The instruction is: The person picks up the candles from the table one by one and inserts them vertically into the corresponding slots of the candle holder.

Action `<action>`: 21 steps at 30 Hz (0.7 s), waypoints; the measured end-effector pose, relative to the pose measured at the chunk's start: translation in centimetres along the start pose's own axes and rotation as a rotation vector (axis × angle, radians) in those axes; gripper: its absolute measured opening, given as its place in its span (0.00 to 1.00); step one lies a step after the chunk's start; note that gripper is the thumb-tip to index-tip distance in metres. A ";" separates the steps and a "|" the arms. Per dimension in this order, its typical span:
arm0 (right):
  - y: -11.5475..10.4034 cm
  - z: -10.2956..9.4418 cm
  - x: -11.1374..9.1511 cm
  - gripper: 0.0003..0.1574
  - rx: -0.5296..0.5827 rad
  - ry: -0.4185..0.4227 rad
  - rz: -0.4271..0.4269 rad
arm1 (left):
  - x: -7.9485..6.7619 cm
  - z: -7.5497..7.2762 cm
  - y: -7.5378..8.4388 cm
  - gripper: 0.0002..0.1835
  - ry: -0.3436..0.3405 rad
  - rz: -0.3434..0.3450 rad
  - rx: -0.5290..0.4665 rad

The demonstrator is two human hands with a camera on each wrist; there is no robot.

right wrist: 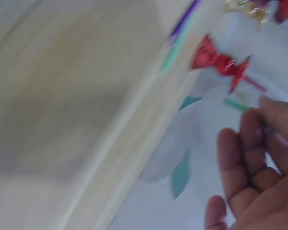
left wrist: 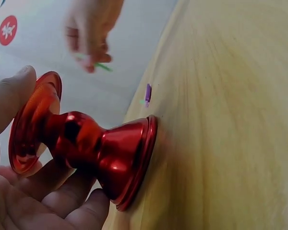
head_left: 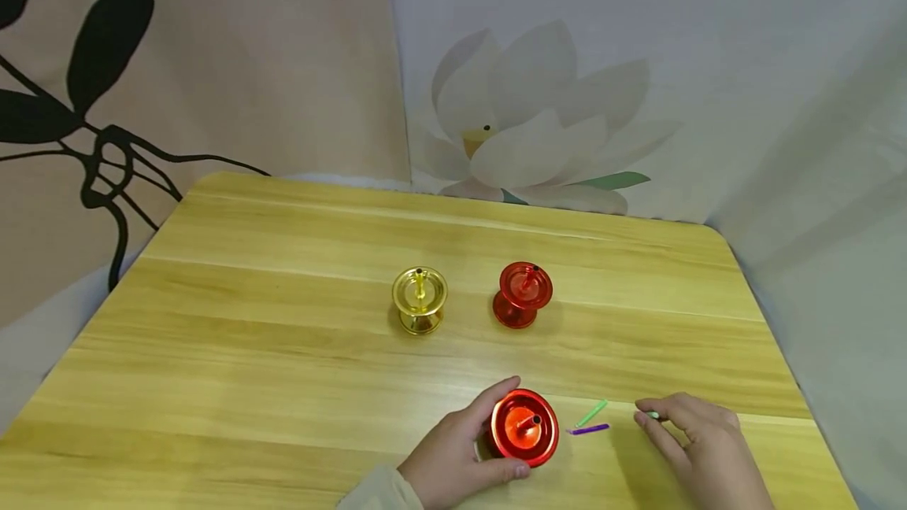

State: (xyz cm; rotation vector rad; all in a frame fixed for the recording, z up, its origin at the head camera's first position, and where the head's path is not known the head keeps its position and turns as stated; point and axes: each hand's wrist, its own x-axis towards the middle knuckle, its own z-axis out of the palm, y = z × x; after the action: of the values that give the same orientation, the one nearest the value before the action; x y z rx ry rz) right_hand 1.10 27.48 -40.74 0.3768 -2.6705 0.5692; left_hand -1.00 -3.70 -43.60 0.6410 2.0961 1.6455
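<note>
A shiny red candle holder (head_left: 522,431) with a dished top and a short central tube stands upright in my left hand (head_left: 449,451). In the left wrist view, fingers and thumb curl round the holder's (left wrist: 79,136) dish and waist; its flared base is at or just above the tabletop. To its right, my right hand (head_left: 701,439) pinches a thin green candle (left wrist: 103,66) between thumb and fingertips, raised over the table. Between the hands lie another green candle (head_left: 591,413) and a purple candle (head_left: 590,430), close together.
Farther back on the wooden table (head_left: 248,337) stand a gold candle holder (head_left: 420,301) and a second red candle holder (head_left: 523,297), both upright. Behind the table hangs a pale curtain (head_left: 553,116) printed with a lotus flower.
</note>
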 end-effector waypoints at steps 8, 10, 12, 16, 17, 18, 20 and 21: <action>-4.4 0.3 1.7 0.17 0.229 0.035 -0.118 | 0.1 0.1 -0.4 0.46 0.005 0.018 0.002; -5.4 0.3 2.2 0.19 0.264 0.043 -0.136 | 0.1 0.1 -0.3 0.46 0.010 0.020 0.014; -6.3 0.2 2.6 0.13 0.279 0.045 -0.134 | 0.0 0.0 -0.3 0.46 0.013 0.018 0.028; -7.9 0.0 3.3 0.04 0.322 0.054 -0.129 | 0.0 -0.1 -0.2 0.46 0.004 0.006 0.042; -8.2 0.0 3.5 0.04 0.336 0.058 -0.131 | 0.0 -0.2 -0.2 0.46 0.001 0.002 0.040; -8.6 0.0 3.6 0.04 0.353 0.065 -0.137 | 0.0 -0.2 -0.2 0.46 -0.002 -0.004 0.041; -9.1 0.0 3.9 0.03 0.390 0.065 -0.152 | 0.0 -0.2 -0.2 0.46 -0.006 -0.007 0.042; -9.4 0.0 4.0 0.03 0.404 0.057 -0.152 | 0.0 -0.2 -0.2 0.45 -0.007 -0.008 0.042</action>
State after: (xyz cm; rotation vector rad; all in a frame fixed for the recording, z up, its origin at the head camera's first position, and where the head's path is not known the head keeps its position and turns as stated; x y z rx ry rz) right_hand 0.63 18.50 -35.96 0.6569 -2.4358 1.0543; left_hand -1.09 -3.91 -43.74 0.6496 2.1305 1.5971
